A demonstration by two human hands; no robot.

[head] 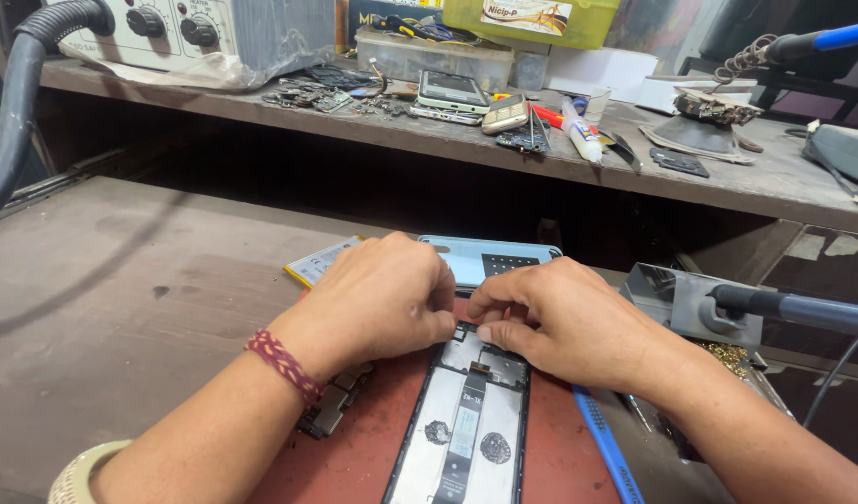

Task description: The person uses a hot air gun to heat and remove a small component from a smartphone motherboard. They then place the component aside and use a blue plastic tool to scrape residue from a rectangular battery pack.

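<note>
An opened smartphone frame (466,429) lies on a red mat (363,448), its silver inner plate and a dark ribbon cable showing. My left hand (377,294) and my right hand (550,317) meet at the frame's top end, fingertips pinched together on something small there; what they pinch is hidden. A red braided band sits on my left wrist. Just beyond my hands lies a pale blue back cover (489,257).
A phone battery (321,261) lies left of the cover. A blue tool (606,448) rests right of the frame, a circuit board (331,406) left of it. A soldering iron (793,308) sits at right. The raised shelf holds phones (452,91), parts and a station (167,28).
</note>
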